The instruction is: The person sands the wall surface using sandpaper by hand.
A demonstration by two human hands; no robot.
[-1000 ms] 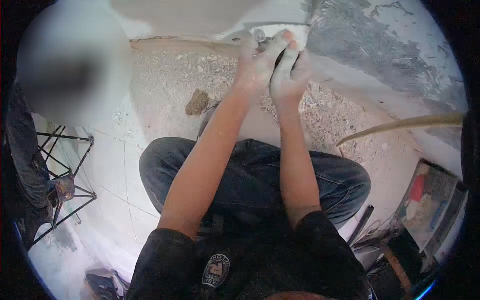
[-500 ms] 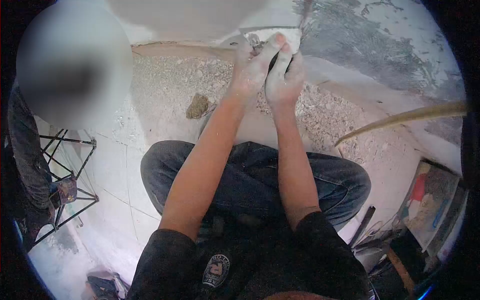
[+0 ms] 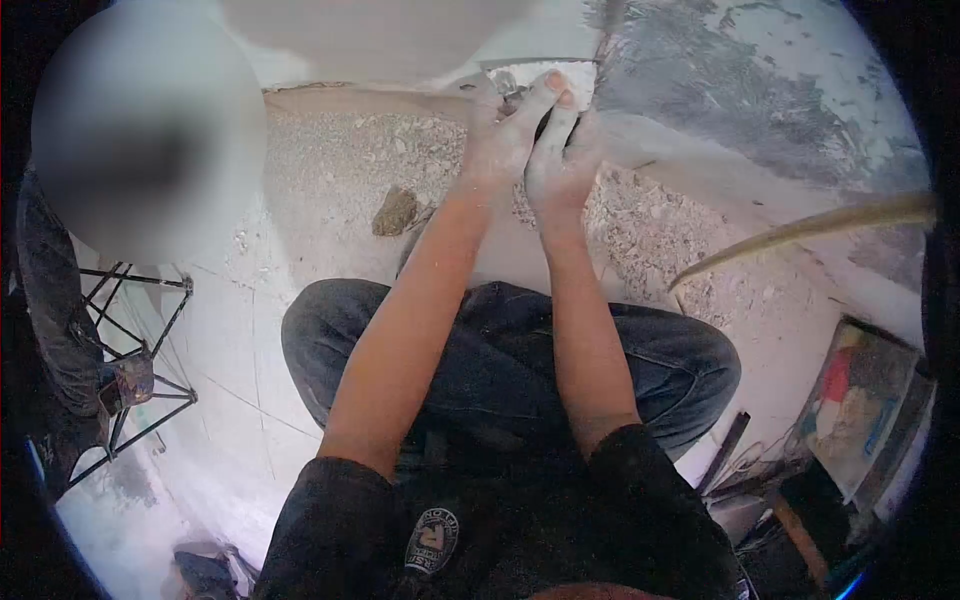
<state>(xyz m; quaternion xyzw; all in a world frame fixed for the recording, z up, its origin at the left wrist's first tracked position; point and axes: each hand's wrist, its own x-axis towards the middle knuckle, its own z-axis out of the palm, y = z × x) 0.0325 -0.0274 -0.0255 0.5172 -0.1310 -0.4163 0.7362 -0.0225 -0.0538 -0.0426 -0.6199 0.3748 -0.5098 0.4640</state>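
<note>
My left hand [image 3: 500,145] and my right hand [image 3: 563,165] are close together, coated in white dust. Both thumbs press on a flat, white-caked piece [image 3: 578,82] with a straight upper edge, perhaps a scraper blade. The fingers curl round beneath it, and a dark part shows between the palms. The handle, if there is one, is hidden. The piece lies against the base of a pale wall [image 3: 540,30], beside a grey patch with scratchy marks [image 3: 720,90]. Crumbled debris [image 3: 350,160] covers the floor below the hands.
A brown lump [image 3: 395,211] lies in the debris. From the right comes a curved yellowish hose or strip [image 3: 800,230]. At the left stand a black metal frame [image 3: 150,350] and a dark-trousered leg [image 3: 55,290]. A picture-covered box [image 3: 850,410] is at the lower right.
Both hands and the white-caked piece have shifted slightly left along the wall. The grip looks the same, with both thumbs still on the piece.
</note>
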